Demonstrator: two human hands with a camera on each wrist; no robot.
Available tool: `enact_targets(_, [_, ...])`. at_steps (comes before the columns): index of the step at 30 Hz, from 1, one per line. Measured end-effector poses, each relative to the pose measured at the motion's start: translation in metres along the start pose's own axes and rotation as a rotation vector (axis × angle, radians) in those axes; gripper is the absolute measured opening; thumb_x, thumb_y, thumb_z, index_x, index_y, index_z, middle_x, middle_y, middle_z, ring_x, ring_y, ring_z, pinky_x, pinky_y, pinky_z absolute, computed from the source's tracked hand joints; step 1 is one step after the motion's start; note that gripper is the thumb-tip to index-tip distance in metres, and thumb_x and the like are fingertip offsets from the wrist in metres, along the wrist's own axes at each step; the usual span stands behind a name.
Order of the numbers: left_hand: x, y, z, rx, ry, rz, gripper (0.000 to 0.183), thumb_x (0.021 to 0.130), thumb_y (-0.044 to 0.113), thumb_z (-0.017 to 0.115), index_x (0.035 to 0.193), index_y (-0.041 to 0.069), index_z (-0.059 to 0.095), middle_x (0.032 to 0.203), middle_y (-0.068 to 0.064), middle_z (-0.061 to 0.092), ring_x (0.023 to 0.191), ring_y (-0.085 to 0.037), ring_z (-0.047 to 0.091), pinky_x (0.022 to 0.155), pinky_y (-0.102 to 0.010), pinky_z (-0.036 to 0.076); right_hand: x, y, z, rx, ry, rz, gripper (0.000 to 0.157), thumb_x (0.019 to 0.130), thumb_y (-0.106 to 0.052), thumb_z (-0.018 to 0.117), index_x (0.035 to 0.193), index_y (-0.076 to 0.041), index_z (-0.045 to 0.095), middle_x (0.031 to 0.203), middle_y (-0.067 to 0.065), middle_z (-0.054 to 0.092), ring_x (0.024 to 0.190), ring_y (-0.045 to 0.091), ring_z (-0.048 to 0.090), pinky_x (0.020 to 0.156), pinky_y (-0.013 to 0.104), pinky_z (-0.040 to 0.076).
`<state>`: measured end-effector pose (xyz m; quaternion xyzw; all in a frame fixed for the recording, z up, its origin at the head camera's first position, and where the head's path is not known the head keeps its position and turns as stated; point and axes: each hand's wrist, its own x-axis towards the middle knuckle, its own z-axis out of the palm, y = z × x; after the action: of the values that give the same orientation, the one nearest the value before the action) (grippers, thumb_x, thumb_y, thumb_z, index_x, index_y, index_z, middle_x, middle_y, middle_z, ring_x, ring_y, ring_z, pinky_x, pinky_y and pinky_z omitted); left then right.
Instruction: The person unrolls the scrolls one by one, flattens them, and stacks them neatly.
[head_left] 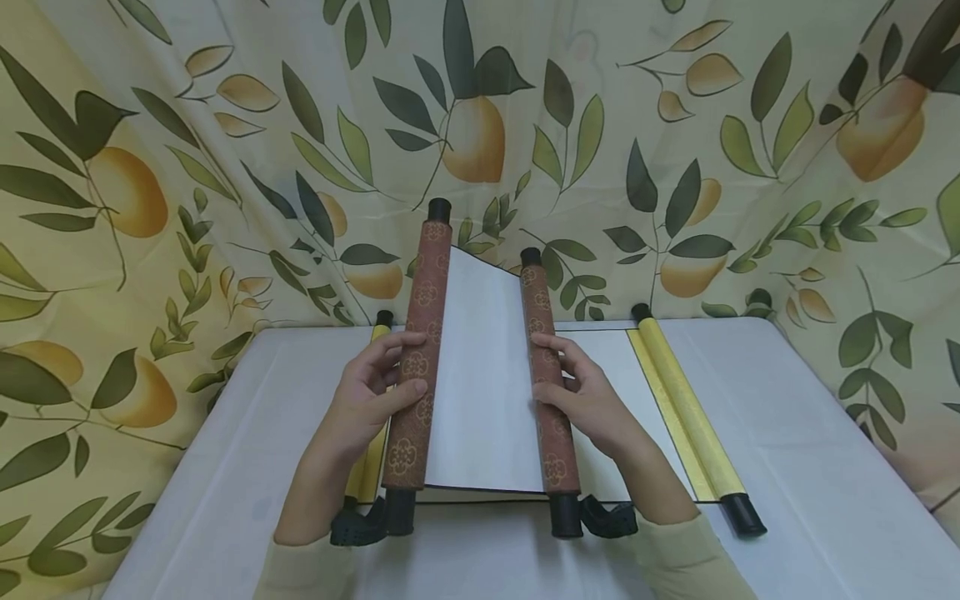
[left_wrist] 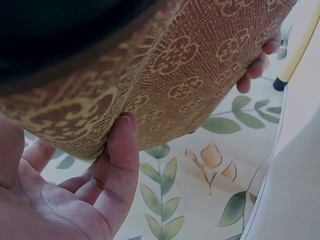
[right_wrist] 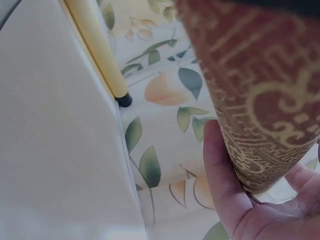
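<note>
A red-brown brocade scroll (head_left: 486, 375) with black end knobs is held up, partly unrolled, its white sheet spanning two rolls. My left hand (head_left: 367, 396) grips the left roll (head_left: 426, 292), thumb across the near side; in the left wrist view the fingers (left_wrist: 122, 165) curl around the patterned brocade (left_wrist: 185, 87). On the other side my right hand (head_left: 588, 396) grips the thinner right roll (head_left: 540, 308). The right wrist view shows its brocade (right_wrist: 260, 115) between thumb and fingers. Beneath lies a yellow-edged scroll (head_left: 690, 408), spread on the table, partly hidden by the raised one.
The white-covered table (head_left: 795, 467) ends at a fruit-and-leaf patterned cloth (head_left: 480, 142) behind it. Black straps (head_left: 609, 517) sit at both wrists, close to the lower knobs. The yellow roll's black knob (head_left: 742, 515) lies near the table's front right.
</note>
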<state>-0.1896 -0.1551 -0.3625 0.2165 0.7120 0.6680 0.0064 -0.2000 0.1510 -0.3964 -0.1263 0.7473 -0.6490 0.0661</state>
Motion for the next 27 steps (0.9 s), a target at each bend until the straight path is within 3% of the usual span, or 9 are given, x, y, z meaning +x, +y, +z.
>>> enact_targets(27, [-0.0004,0.0025,-0.0026,-0.048,0.023,-0.015,0.05,0.092,0.0,0.065,0.139,0.01,0.051,0.131,-0.019,0.054,0.107,-0.025,0.064,0.08,-0.039,0.059,0.0015,0.0039,-0.0013,-0.013,-0.009,0.002,0.063,0.094,-0.007,0.062,0.151,-0.019,0.037,0.145,0.025,0.037,0.12,0.042,0.053,0.087,0.044,0.055])
